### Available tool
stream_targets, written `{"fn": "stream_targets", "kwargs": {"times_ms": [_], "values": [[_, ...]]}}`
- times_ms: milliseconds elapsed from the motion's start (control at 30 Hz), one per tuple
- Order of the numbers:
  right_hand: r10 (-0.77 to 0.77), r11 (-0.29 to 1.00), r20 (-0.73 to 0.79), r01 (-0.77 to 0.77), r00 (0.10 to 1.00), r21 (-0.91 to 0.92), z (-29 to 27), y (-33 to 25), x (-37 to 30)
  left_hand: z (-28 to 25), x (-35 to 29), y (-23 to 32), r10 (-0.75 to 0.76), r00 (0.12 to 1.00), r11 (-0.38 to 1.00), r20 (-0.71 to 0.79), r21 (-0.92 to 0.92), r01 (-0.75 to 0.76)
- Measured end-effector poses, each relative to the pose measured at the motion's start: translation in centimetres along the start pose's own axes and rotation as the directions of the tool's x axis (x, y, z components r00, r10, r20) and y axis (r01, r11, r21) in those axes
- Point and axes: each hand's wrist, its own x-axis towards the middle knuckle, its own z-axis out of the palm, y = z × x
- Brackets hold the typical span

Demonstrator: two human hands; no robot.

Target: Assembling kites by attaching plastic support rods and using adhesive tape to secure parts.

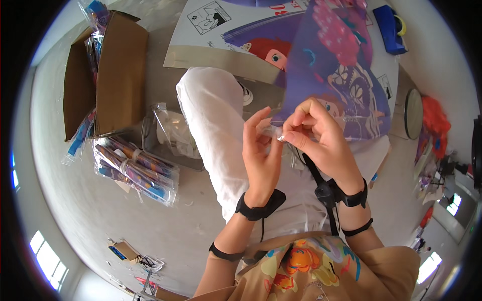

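My left hand [262, 161] and my right hand [323, 142] meet over my lap, fingertips almost touching. Between them is a small, crinkled piece of clear plastic [271, 131]. The right thumb and index finger pinch its edge, while the left fingers curl around its other side. Its exact kind is too small to make out. Just beyond the hands, a purple printed sheet [321, 65] with cartoon figures drapes over my leg, partly see-through. Beneath it lies a larger white and purple printed sheet [201, 42]. Neither hand touches these sheets at its fingertips.
At the far left stands an open cardboard box [123, 75] with plastic-wrapped rolls. Beside it lie bundled, bagged rolls [138, 168] and a clear plastic bin [150, 138]. A blue tape dispenser [389, 30] sits at the far right. A round-topped stool [412, 114] stands nearer.
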Motion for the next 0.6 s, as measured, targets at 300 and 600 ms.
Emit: {"fn": "stream_targets", "kwargs": {"times_ms": [300, 600], "values": [[0.016, 0.992, -0.044, -0.022, 0.999, -0.123, 0.0, 0.7, 1.1, -0.9, 0.1, -0.3, -0.065, 0.998, 0.995, -0.023, -0.072, 0.063], [-0.022, 0.974, -0.054, 0.010, 0.998, -0.226, 0.1, 1.1, 1.6, -1.3, 0.1, -0.4, -0.047, 0.999, 0.996, -0.013, -0.078, 0.045]]}}
